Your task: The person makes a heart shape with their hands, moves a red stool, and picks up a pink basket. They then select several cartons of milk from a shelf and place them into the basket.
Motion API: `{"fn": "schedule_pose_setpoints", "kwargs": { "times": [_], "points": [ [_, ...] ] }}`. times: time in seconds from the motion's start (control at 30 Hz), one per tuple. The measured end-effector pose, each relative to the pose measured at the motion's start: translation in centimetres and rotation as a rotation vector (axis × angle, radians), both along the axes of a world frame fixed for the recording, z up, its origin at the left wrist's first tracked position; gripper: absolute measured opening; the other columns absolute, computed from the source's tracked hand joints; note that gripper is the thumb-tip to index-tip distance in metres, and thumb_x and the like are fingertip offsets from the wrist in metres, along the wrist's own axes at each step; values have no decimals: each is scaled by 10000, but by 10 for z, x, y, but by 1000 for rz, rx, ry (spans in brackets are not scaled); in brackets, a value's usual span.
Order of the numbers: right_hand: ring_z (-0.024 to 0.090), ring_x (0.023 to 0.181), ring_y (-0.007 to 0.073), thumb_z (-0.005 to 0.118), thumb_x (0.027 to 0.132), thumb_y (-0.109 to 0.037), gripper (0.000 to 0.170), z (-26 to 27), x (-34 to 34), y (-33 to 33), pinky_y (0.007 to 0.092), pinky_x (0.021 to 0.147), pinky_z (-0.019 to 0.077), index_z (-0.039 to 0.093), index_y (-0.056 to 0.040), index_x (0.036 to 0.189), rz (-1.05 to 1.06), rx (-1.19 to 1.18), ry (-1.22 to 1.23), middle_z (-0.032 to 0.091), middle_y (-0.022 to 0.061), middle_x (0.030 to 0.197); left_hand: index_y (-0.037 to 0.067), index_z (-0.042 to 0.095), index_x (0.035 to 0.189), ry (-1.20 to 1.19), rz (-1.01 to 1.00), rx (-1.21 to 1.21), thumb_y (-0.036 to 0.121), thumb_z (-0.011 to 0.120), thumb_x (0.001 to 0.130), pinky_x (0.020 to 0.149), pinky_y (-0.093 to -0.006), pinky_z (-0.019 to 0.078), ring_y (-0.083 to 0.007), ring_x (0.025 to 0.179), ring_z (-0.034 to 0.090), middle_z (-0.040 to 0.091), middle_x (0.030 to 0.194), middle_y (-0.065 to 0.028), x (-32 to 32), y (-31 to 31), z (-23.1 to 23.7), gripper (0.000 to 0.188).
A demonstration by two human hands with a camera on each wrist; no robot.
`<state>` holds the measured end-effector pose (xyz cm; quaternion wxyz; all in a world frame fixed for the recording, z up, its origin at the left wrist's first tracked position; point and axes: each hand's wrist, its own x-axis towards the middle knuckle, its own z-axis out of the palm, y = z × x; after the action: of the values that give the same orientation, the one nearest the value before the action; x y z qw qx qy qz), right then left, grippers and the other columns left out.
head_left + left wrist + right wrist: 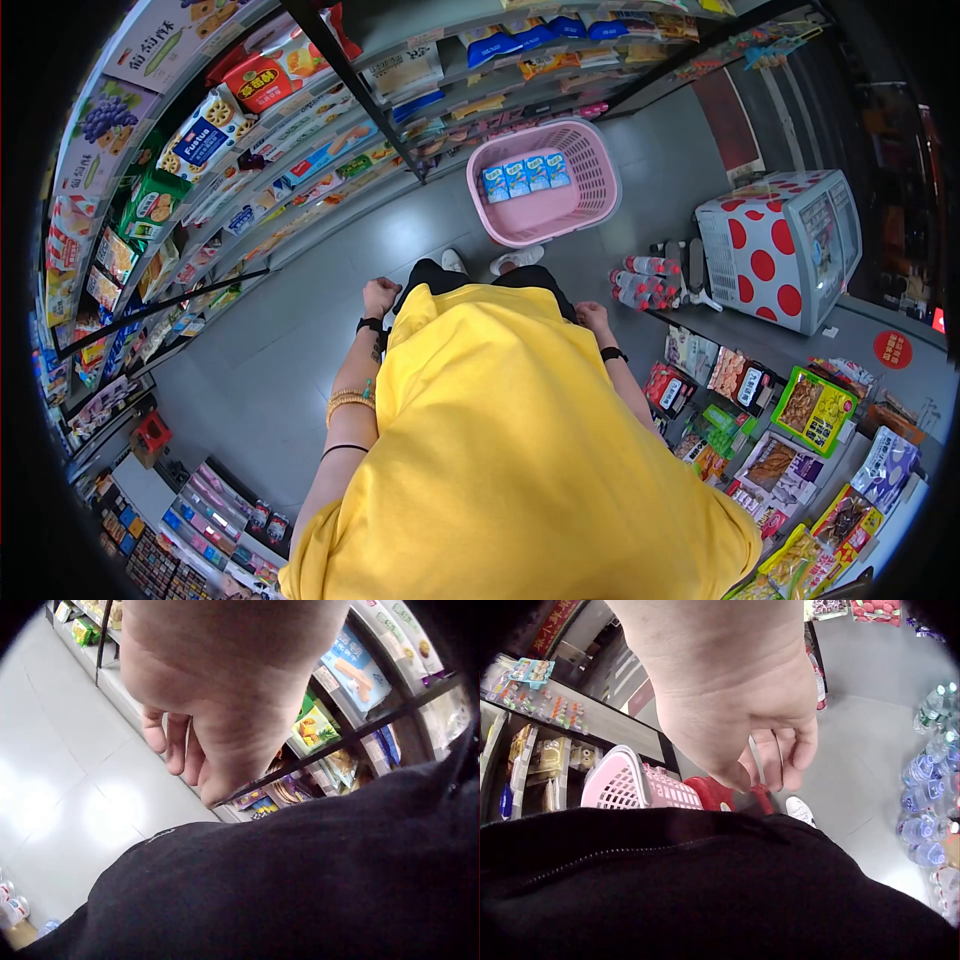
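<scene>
Both hands hang beside the dark trousers, holding nothing. The left hand point(380, 297) is at the left thigh in the head view; in the left wrist view this hand point(217, 697) has loosely bent fingers above the dark cloth. At the other thigh is the right hand point(594, 318), and the right wrist view shows that hand point(731, 712) with its fingers loosely curled. On the floor ahead of the feet stands a pink basket point(592, 190), out of reach of both hands, with several blue-and-white cartons point(526, 176) lying in a row inside. The basket point(619, 780) also shows in the right wrist view.
Shelves of packaged snacks point(290, 130) run along the left and front. To the right are bottles point(645, 282), a red-dotted freezer point(765, 250) and a display of snack packs point(770, 460). Grey floor point(260, 370) lies around the feet.
</scene>
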<state>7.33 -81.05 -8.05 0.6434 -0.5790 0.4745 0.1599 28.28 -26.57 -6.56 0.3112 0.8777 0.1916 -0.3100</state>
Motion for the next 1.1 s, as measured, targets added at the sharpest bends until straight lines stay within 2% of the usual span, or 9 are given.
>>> {"fn": "schedule_pose_setpoints", "kwargs": {
  "times": [0.3,0.6,0.7,0.8,0.9,1.0,1.1],
  "points": [
    [566,527,143,632,897,-70,88,1,4,10,261,427,395,639,0,951,-22,2,-11,615,63,707,58,772,881,-44,-12,-57,266,736,817,825,-361,566,-272,840,739,760,857,-142,-2,6,-14,221],
    [570,528,141,622,892,-70,88,-3,15,23,260,434,404,643,-10,953,-94,17,-16,621,55,711,42,711,1046,-50,-173,-38,219,553,925,811,-367,552,-275,853,735,755,862,-136,26,14,-9,266],
    [510,546,77,656,894,-72,76,-3,8,30,237,486,380,676,-32,956,-116,24,-55,583,-9,686,36,684,1034,-54,-148,-92,191,540,926,817,-390,546,-297,849,727,747,865,-137,45,13,-12,238],
    [570,527,134,637,893,-88,91,-2,6,35,258,444,420,652,-11,939,-155,28,-48,630,57,702,40,664,1038,-116,-222,-91,201,507,942,826,-429,538,-347,865,715,735,876,-161,62,7,-9,244],
    [574,535,126,632,909,-85,88,-5,-2,43,254,452,423,662,-9,943,-187,-23,27,639,57,714,42,649,1035,-372,-625,-34,231,468,963,839,-454,531,-380,894,704,724,921,-191,77,20,-46,271],
    [605,597,131,621,928,-80,101,-6,-13,52,271,511,472,675,0,960,-182,-108,11,661,54,755,42,636,1035,-369,-636,-73,257,441,973,850,-472,525,-412,913,690,712,964,-209,99,17,-56,296],
    [652,703,156,620,925,-61,114,-4,-25,60,302,624,532,687,10,984,-256,-81,-75,695,65,827,35,639,1033,-142,-443,-125,287,453,982,834,-455,530,-378,878,701,715,945,-192,123,4,-54,317]
  ]
}}
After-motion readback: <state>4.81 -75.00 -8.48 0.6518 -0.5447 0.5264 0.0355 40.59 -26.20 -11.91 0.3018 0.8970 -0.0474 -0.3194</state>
